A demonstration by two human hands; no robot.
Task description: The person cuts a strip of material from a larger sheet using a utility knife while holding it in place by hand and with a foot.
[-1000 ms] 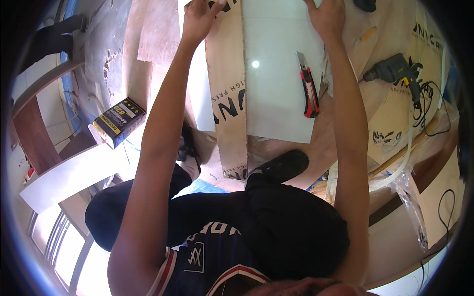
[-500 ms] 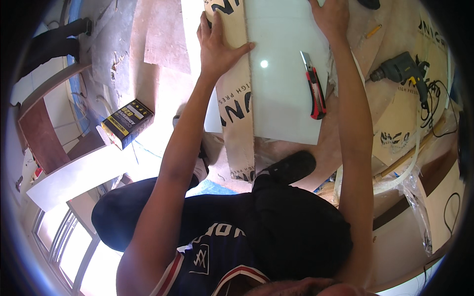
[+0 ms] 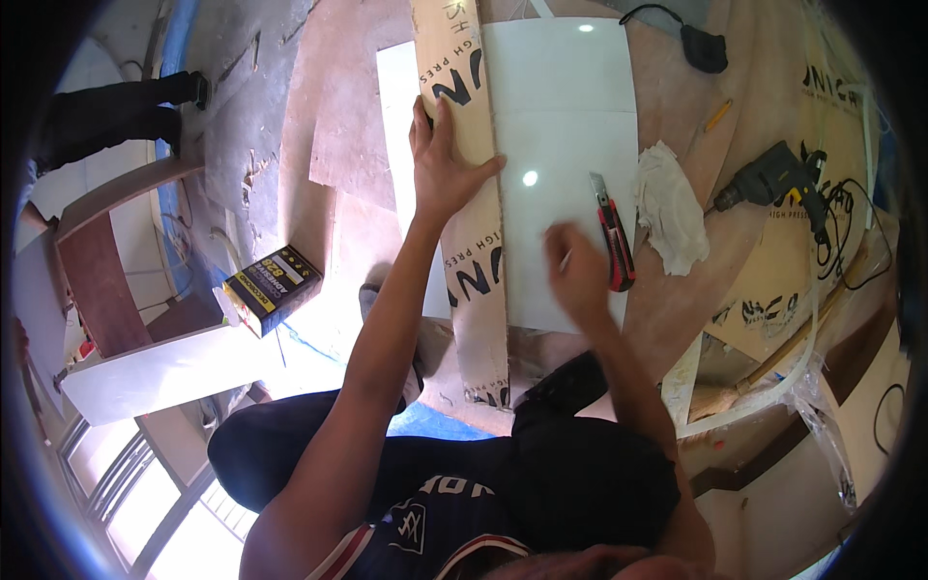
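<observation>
A long tan board strip (image 3: pixel 480 333) with dark printing lies lengthwise across a glossy white sheet (image 3: pixel 561 135), which shows on both sides of it. My left hand (image 3: pixel 443 174) spans the strip, thumb over its right edge and fingers toward its left edge, holding it against the sheet. Over the sheet's lower right part hovers my right hand (image 3: pixel 578 275), smeared by motion; whether it holds anything is unclear. Just right of that hand, a red and black utility knife (image 3: pixel 616 240) rests on the sheet with its blade out. A faint line crosses the sheet's upper part.
Right of the sheet are a crumpled white cloth (image 3: pixel 671 208), a pencil (image 3: pixel 717 116), a black tape measure (image 3: pixel 704 48) and a corded drill (image 3: pixel 773 184). At left stand an adhesive box (image 3: pixel 274 288) and a curved brown wooden piece (image 3: pixel 101 275). Another person's dark-clothed legs (image 3: pixel 116 111) show upper left.
My right hand has come back from the sheet's far right edge to its lower part beside the knife. My left hand stays on the strip. The view has shifted, showing the cloth and tape measure more fully.
</observation>
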